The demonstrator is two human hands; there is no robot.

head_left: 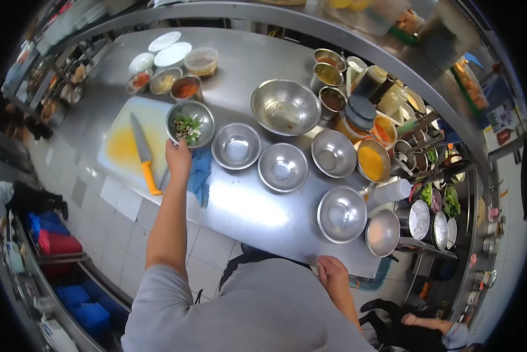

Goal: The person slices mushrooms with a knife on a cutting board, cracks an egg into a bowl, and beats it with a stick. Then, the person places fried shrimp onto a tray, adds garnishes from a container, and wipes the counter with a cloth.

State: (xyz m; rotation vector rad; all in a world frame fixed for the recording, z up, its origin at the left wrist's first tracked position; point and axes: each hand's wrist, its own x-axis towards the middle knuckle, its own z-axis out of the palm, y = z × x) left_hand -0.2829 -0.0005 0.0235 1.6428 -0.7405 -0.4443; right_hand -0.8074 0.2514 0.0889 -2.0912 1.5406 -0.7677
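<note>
Silver-grey steel table (234, 199) around a white rectangular plastic cutting board (114, 154), with bright greens, yellows and blue.
The cutting board has a blotchy yellow-orange stain; on it, the long knife's pointed steel blade (139, 136) is grey and its slim plastic handle (152, 178) orange-yellow. At the board's right edge, a silver round steel bowl (203, 134) holds chopped leaves (187, 124) mottled green, whitish and reddish-brown, next to a crumpled blue cloth (200, 176). Beyond the board lie white oval plates (173, 54) and a small round metal container (186, 89) with orange-red contents. Well to its right, a round metal bowl (372, 163) shows vivid yellow-orange. Below the board, pale grey-white square floor tiles (128, 202) form a grid.
</note>
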